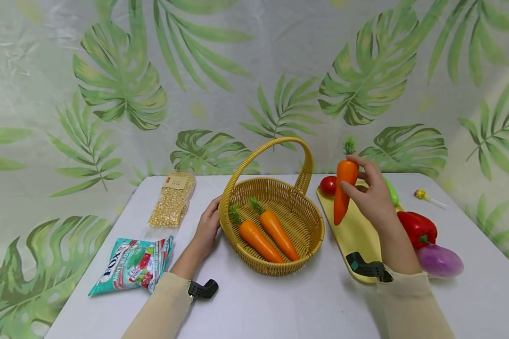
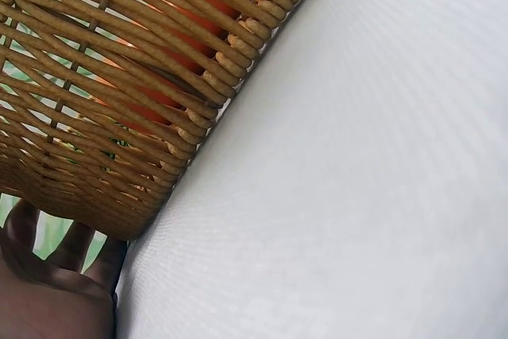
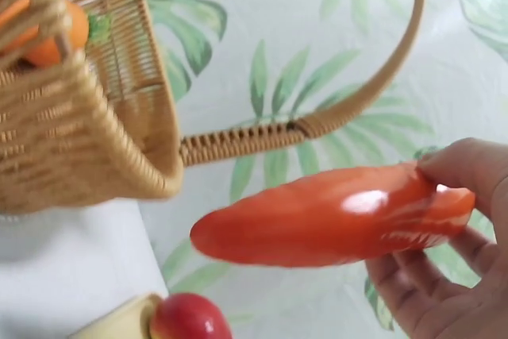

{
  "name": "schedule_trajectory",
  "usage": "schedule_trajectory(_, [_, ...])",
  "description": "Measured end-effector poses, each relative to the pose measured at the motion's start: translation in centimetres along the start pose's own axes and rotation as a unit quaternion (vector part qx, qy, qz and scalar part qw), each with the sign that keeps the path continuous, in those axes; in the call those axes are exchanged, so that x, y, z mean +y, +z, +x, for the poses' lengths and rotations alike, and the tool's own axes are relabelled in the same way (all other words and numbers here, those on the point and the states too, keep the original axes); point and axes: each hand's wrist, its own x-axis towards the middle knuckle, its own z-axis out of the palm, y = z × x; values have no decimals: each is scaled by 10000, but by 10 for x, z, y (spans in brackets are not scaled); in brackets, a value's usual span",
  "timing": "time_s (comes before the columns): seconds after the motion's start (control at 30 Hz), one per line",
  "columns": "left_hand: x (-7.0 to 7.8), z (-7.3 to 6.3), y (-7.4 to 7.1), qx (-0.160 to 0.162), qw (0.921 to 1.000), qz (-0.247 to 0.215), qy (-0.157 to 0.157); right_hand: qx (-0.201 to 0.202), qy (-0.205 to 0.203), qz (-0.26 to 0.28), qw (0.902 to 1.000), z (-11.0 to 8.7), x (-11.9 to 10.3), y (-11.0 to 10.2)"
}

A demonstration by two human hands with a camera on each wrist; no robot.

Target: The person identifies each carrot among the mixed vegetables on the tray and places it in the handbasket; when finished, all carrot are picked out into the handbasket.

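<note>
My right hand pinches an orange carrot near its leafy top, between thumb and fingers. The carrot hangs tip down above the left side of a yellow tray; in the right wrist view it lies across the picture, clear of the basket. My left hand rests against the left outer side of a wicker basket. In the left wrist view its fingers touch the woven wall; the thumb is hidden there. Two carrots lie side by side in the basket.
A red tomato-like fruit sits at the tray's far end. Right of the tray are a red bell pepper, a purple eggplant and a lollipop. At left lie a bag of corn kernels and a teal candy bag.
</note>
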Motion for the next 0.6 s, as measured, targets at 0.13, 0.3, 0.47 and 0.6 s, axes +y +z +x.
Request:
schedule_trajectory(0.13, [0, 0, 0, -5, 10000, 15, 13, 169, -376, 255, 9988, -1, -8, 7])
schedule_trajectory(0.3, [1, 1, 0, 10, 10000, 51, 8, 138, -773, 600, 9951, -3, -17, 16])
schedule_trajectory(0.47, [1, 0, 0, 32, 10000, 54, -35, -158, -977, 1049, 9895, -5, -21, 25])
schedule_trajectory(0.6, [1, 0, 0, 35, 10000, 43, -55, -544, -1006, 1212, 9860, -7, -23, 33])
